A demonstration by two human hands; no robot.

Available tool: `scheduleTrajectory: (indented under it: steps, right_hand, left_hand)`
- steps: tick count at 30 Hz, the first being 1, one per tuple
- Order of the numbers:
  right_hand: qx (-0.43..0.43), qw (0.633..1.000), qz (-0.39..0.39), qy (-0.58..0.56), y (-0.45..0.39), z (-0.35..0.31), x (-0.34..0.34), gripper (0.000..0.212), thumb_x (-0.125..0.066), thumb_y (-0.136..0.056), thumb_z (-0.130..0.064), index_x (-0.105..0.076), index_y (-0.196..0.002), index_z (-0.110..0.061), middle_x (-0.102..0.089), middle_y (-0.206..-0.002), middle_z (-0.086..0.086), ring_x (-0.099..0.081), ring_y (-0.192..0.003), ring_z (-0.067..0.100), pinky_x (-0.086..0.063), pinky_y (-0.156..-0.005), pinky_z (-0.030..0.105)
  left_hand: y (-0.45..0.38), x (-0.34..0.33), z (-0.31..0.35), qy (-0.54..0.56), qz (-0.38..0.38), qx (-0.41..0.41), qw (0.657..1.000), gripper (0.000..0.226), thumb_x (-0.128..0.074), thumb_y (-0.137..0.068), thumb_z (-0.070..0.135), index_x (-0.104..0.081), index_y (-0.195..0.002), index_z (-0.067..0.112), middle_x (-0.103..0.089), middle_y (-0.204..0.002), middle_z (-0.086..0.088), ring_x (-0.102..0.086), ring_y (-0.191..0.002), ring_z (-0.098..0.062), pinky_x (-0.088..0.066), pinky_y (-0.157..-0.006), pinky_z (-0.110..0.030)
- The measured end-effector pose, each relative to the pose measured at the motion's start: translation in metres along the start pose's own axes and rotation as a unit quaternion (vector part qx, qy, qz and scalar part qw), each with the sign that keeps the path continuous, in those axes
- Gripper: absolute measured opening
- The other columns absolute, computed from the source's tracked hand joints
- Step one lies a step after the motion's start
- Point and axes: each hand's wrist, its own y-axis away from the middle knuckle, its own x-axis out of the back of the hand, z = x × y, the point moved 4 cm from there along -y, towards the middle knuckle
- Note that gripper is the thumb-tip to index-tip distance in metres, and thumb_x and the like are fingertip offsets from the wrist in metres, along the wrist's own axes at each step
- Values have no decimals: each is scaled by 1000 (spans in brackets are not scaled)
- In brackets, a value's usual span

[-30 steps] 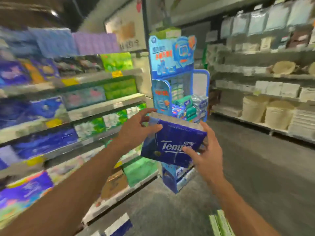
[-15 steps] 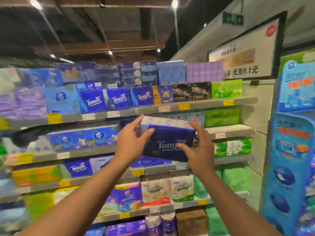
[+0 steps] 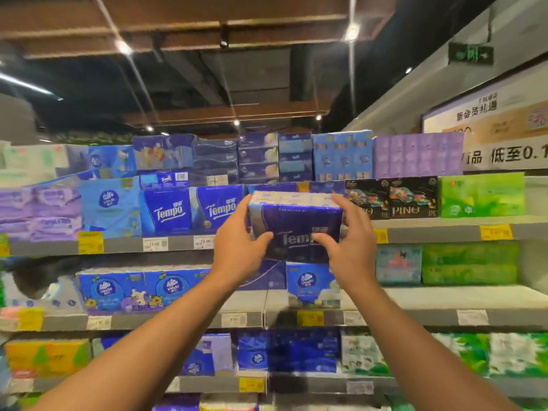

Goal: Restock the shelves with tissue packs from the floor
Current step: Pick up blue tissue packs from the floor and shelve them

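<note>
I hold a dark blue Tempo tissue pack [image 3: 296,223] up in front of the upper shelf [image 3: 124,244]. My left hand [image 3: 240,247] grips its left end, thumb across the front face. My right hand [image 3: 350,241] grips its right end, thumb over the printed logo. The pack sits level, at the height of the shelf's front edge, just right of two matching Tempo packs [image 3: 192,212] standing on that shelf. What lies directly behind the held pack is hidden.
Black PINO packs [image 3: 391,200] and green packs [image 3: 483,195] fill the same shelf to the right. Blue Vinda packs [image 3: 139,289] stand on the shelf below. More stacked packs [image 3: 341,155] sit on top. A wall sign [image 3: 489,134] hangs at the right.
My view swung left and up from the aisle to face the shelves. Both hands lifted the Tempo pack from mid-shelf height up to the upper shelf's level.
</note>
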Motion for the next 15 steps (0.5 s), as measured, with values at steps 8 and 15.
scheduleTrajectory:
  steps: [8, 15]
  right_hand:
    - [7, 999, -35, 13, -118, 89, -78, 73, -82, -76, -18, -45, -136, -36, -53, -132, -3, -50, -116, 14, -48, -97, 34]
    - [4, 996, -87, 25, -141, 139, -142, 74, -78, -82, -23, -38, -145, -28, -52, -136, 3, -51, -120, 18, -44, -94, 31]
  left_hand:
    - [-122, -66, -32, -77, 69, 8, 995, 67, -71, -85, 18, -37, -143, 26, -60, -130, -1, -59, -115, -25, -47, -92, -38]
    - [-173, -102, -97, -153, 59, 47, 985, 73, -78, -77, 29, -36, -137, 24, -50, -124, -5, -55, -112, -24, -47, -90, -35]
